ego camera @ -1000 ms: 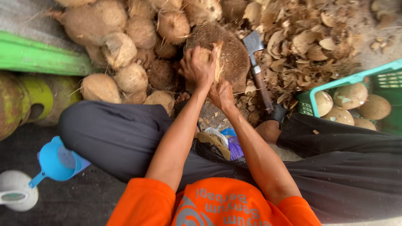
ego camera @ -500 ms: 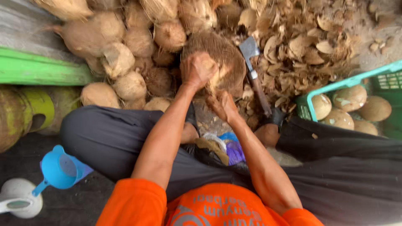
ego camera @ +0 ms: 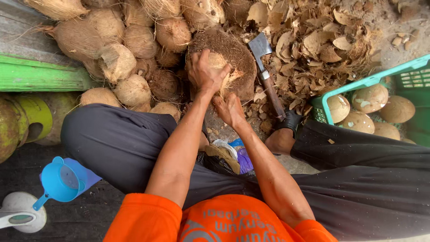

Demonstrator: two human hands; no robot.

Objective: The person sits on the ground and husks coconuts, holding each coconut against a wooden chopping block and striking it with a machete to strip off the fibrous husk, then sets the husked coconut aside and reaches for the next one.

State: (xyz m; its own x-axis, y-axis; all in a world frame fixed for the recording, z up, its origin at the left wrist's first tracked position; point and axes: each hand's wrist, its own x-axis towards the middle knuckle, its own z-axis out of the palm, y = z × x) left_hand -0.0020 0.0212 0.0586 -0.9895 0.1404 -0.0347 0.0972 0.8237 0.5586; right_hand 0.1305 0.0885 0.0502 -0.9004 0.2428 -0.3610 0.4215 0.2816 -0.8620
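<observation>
A pale, partly husked coconut rests on a round, dark wooden chopping block in front of my crossed legs. My left hand is clamped over the top of the coconut. Just below it, my right hand grips a strip of husk fibre that hangs off the coconut's near side. A cleaver with a wooden handle lies on the ground to the right of the block, blade pointing away from me.
Several husked coconuts are piled at the upper left. Loose husk pieces cover the ground at the upper right. A green crate with peeled coconuts stands on the right. A blue jug and a green plank are at left.
My left hand stays on top of the coconut. My right hand has dropped lower and nearer to me, dragging the fibre strip down with it.
</observation>
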